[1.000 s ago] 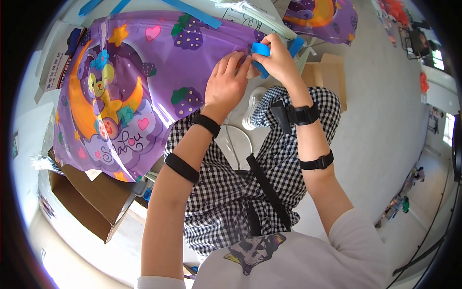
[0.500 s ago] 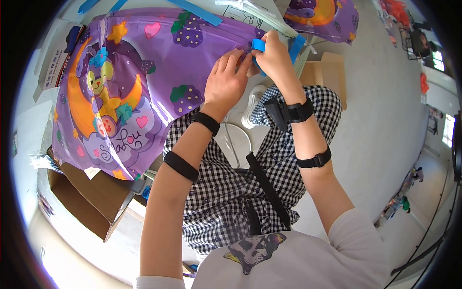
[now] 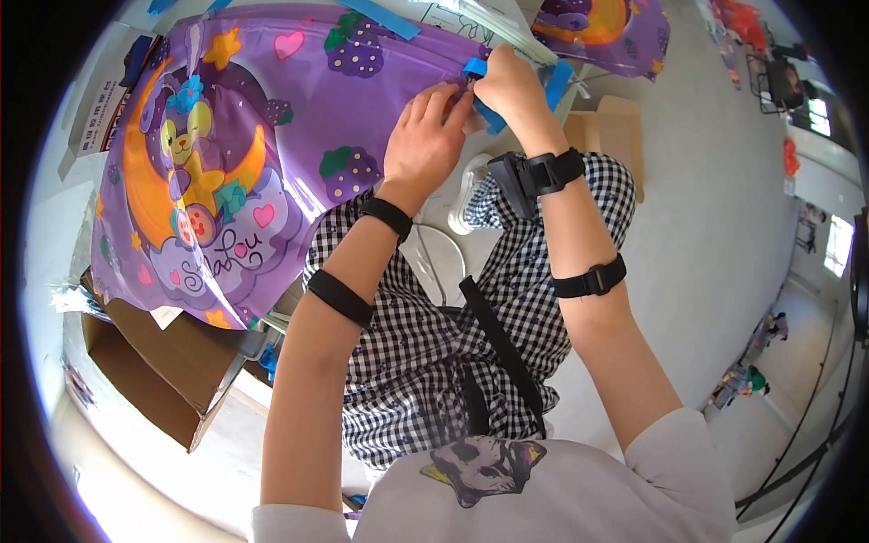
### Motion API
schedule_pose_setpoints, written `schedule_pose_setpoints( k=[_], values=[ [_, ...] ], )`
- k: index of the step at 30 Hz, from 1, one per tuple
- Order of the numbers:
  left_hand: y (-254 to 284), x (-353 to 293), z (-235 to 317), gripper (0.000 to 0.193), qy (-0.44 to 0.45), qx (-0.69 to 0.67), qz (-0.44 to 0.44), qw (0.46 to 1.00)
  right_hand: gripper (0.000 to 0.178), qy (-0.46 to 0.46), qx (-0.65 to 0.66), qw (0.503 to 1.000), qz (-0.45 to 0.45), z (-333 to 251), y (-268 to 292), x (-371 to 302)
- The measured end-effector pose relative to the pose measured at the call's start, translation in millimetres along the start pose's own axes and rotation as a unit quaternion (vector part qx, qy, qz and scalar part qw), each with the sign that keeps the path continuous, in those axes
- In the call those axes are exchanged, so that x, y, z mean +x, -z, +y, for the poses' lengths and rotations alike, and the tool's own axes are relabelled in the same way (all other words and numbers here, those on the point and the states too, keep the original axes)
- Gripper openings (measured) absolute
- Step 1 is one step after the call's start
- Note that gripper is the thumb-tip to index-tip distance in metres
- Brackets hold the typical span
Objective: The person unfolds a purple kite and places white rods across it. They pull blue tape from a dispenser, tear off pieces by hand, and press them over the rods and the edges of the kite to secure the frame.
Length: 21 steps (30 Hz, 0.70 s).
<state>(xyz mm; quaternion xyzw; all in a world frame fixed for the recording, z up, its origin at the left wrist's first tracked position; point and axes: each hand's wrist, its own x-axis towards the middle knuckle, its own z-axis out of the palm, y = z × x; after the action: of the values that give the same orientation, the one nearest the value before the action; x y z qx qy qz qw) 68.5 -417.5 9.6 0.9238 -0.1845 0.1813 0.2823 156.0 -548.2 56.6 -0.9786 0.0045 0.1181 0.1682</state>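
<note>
An open brown cardboard box (image 3: 158,362) sits below the lower left edge of a glossy purple plastic sheet (image 3: 303,109) with printed moon and cartoon animal, which spreads across the pale tabletop (image 3: 509,13) to its near edge. The sheet's long axis runs left to right, its narrower end pointing right. There the left hand (image 3: 423,136) rests, fingers bent and close together; whether they pinch I cannot tell. The right hand (image 3: 509,86) pinches a looped bright blue strip (image 3: 475,68) near the tabletop's right edge; pale grey floor (image 3: 697,199) stretches wide beyond
</note>
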Motion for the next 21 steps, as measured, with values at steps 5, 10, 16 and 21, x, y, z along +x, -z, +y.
schedule_pose_setpoints(
  k=[5, 10, 16, 21],
  values=[
    [-1, 2, 2, 0.053, 0.024, -0.017, -0.008, 1.000, 0.046, -0.026, -0.031, 0.999, -0.001, -2, 3, 2],
    [0, 2, 4, 0.054, 0.013, 0.030, -0.014, 0.999, 0.049, 0.011, -0.119, 0.992, -0.038, -15, 17, -6],
    [-5, 8, 11, 0.053, 0.019, 0.082, -0.036, 0.996, 0.044, -0.013, -0.092, 0.996, -0.004, 21, 21, -19],
    [0, 6, 3, 0.052, -0.036, 0.121, -0.048, 0.991, 0.039, -0.030, 0.084, 0.994, 0.065, 55, 31, -74]
  ],
)
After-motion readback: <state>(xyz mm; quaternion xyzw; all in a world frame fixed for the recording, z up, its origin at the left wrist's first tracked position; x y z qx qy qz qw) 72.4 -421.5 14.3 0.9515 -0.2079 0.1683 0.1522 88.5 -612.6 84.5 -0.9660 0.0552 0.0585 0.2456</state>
